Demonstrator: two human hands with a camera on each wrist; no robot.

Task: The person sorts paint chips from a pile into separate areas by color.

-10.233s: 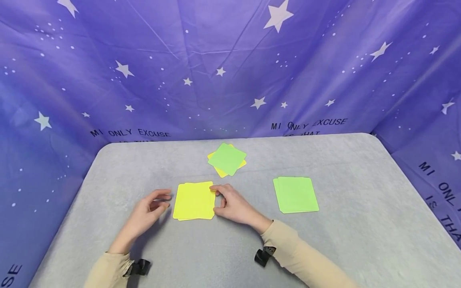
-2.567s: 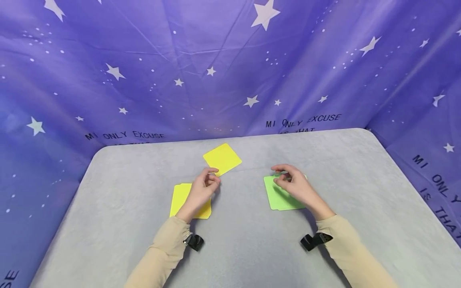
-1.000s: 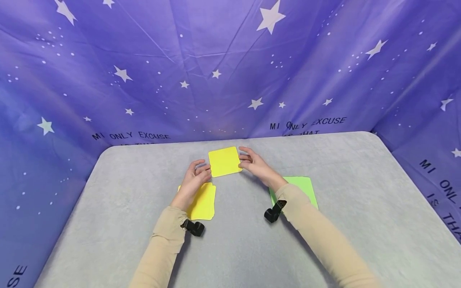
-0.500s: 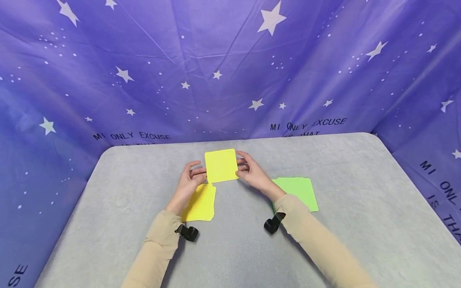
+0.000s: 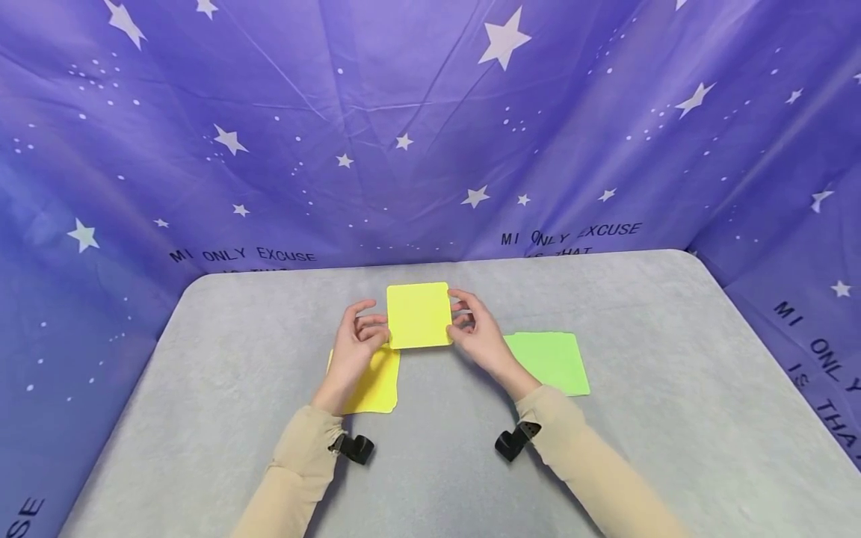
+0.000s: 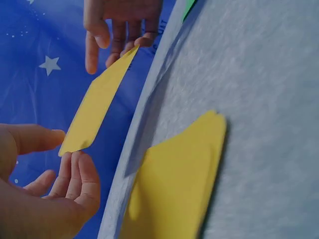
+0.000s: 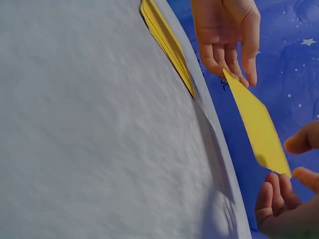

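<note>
A square yellow card (image 5: 418,315) is held up off the table between both hands. My left hand (image 5: 353,347) pinches its left edge near the lower corner, with fingertips at that edge in the left wrist view. My right hand (image 5: 480,336) pinches the right edge, its thumb near the lower right corner. Below the left hand lies a stack of yellow cards (image 5: 377,385), partly hidden by the hand and the lifted card. To the right, a stack of green cards (image 5: 554,362) lies on the table, partly covered by the right wrist.
Everything lies on a grey cloth-covered table (image 5: 430,463). Behind and at the sides hangs a purple-blue star-print curtain (image 5: 303,112). A black wrist camera is strapped to each wrist.
The green card once atop the yellow one at the back has left there. Since then both hands have gripped that yellow card, turned it straight, raised it and brought it nearer.
</note>
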